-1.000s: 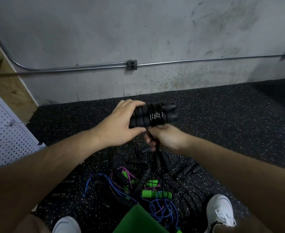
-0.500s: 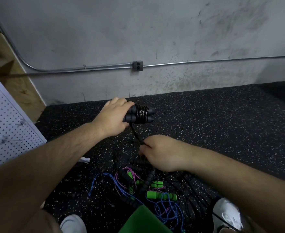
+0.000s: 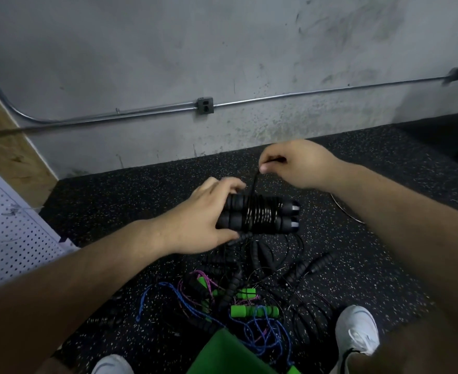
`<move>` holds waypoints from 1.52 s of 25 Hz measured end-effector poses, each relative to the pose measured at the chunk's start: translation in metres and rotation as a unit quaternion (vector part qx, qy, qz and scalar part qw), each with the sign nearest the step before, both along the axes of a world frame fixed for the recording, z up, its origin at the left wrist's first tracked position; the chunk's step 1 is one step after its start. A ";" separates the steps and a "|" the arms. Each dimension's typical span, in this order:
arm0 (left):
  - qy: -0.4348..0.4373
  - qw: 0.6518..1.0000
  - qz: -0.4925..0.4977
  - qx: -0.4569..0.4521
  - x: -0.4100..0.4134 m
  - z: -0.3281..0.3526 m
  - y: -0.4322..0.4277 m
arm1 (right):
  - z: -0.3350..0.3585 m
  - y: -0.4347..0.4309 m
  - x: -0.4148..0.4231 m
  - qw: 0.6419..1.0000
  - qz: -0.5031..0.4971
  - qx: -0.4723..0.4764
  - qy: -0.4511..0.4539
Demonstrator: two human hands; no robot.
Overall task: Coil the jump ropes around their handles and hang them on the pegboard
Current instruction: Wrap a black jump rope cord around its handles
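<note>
My left hand (image 3: 203, 220) grips the left end of two black foam jump-rope handles (image 3: 263, 214) held side by side, with thin black rope coiled round their middle. My right hand (image 3: 295, 163) is above and behind them and pinches the loose black rope (image 3: 254, 184), which runs taut down to the coil. On the floor below lies a tangle of other jump ropes (image 3: 238, 292): black handles, green handles (image 3: 255, 311), blue and pink cords. The white pegboard (image 3: 9, 233) leans at the left edge.
The floor is black speckled rubber (image 3: 371, 171) meeting a grey concrete wall with a metal conduit and an outlet box (image 3: 205, 105). My white shoes (image 3: 357, 330) stand at the bottom, a green cloth (image 3: 228, 354) between them. A wooden panel (image 3: 4, 147) stands at left.
My right hand has risen from below the handles to above and behind them, carrying the rope up over the coil. The left hand still grips the handles, now lower in view.
</note>
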State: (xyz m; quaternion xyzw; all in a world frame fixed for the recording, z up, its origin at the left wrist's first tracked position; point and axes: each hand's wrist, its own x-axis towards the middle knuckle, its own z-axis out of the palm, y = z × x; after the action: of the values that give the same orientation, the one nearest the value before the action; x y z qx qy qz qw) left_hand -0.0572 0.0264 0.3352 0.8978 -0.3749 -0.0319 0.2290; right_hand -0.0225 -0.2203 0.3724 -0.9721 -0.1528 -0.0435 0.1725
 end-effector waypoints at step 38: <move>-0.049 0.985 0.082 -0.147 -0.017 0.032 -0.002 | -0.017 0.044 -0.027 0.893 0.028 0.366 0.260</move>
State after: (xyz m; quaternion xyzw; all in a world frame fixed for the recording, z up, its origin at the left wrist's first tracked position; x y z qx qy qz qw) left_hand -0.0741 0.0247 0.3672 0.8828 -0.3109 0.0864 0.3414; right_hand -0.0495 -0.1759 0.3558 -0.8120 -0.1024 0.1630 0.5511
